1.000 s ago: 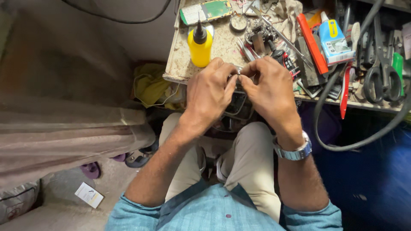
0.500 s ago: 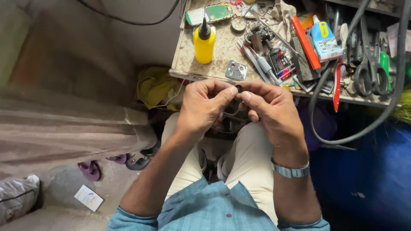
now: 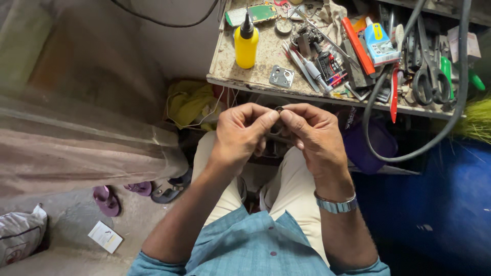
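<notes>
My left hand [image 3: 243, 134] and my right hand [image 3: 313, 134] meet above my lap, just below the front edge of a worn workbench [image 3: 266, 56]. Both pinch a small dark ring-shaped metal part [image 3: 279, 110] between thumbs and fingertips; most of it is hidden by my fingers. A metal watch [image 3: 335, 205] is on my right wrist. On the bench directly above the hands lies a small square metal plate [image 3: 282, 76] with holes.
A yellow squeeze bottle [image 3: 246, 43] stands on the bench's left part. Screwdrivers and pens [image 3: 317, 66], scissors [image 3: 427, 76], a red tool [image 3: 394, 94] and a blue glue bottle [image 3: 379, 43] crowd the right. A thick black cable [image 3: 409, 148] loops down. Sandals [image 3: 107, 199] lie on the floor.
Both hands have come down from the bench edge toward my lap, still pinched together on the small part. The metal plate on the bench is now uncovered.
</notes>
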